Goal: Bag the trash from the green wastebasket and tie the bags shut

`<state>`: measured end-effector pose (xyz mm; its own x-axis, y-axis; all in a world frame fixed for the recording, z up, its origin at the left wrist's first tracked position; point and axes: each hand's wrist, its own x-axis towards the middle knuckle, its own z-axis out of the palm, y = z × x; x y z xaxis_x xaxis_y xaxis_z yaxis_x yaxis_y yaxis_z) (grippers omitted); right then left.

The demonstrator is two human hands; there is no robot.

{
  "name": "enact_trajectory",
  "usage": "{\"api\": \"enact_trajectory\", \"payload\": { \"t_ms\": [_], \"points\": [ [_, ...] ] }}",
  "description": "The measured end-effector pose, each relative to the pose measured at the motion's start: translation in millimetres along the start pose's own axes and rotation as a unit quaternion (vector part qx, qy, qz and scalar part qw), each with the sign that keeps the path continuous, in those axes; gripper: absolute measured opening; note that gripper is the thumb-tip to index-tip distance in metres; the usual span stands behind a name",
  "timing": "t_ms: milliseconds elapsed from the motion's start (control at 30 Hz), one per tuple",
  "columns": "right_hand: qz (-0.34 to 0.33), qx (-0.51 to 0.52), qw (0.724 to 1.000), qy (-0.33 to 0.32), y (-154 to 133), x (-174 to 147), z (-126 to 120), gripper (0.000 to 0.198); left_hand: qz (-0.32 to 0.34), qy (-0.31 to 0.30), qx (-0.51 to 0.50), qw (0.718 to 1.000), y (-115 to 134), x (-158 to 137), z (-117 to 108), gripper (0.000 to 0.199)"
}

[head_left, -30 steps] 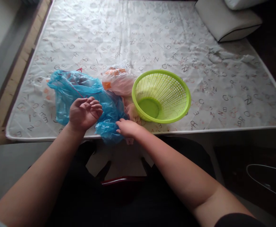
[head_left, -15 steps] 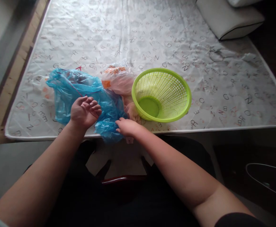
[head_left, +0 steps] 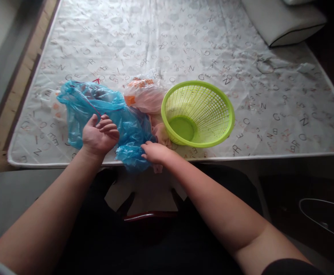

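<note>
A crumpled blue plastic bag with a thin red cord across it lies at the near edge of the mattress. My left hand is over the bag, palm turned up, with the fingers loosely curled, the thumb apart and nothing visible in it. At the bag's gathered near end, my right hand has its fingers closed on the blue plastic; the fingertips are partly hidden. Just right of that hand stands a lime-green plastic basket with slotted sides, tilted so its inside shows. Some pinkish material lies between bag and basket.
A clear bag with orange print sits behind the blue one. Another pale bag with orange marks lies to the left. The letter-printed mattress carries a white pillow-like block at the far right. A dark red chair edge shows below.
My left hand has turned slightly, its thumb lifting further from the fingers. The right hand stays at the bag. The whole view has shifted a little.
</note>
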<state>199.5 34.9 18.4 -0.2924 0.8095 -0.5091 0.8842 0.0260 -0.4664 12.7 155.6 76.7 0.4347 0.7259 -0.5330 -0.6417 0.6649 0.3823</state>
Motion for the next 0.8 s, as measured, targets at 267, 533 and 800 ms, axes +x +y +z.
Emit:
{"api": "enact_trajectory", "payload": {
  "t_ms": [267,533,800],
  "points": [
    [0.000,-0.008,1.000,-0.003,-1,0,-1,0.038,0.001,-0.030,-0.002,1.000,0,-6,2,0.037],
    [0.002,-0.006,1.000,-0.004,-1,0,0,0.038,-0.045,-0.040,0.046,0.997,-4,-17,11,0.057],
    [0.000,0.000,1.000,-0.002,1,3,3,0.038,0.002,-0.032,0.031,0.999,-7,-12,9,0.053]
  ]
}}
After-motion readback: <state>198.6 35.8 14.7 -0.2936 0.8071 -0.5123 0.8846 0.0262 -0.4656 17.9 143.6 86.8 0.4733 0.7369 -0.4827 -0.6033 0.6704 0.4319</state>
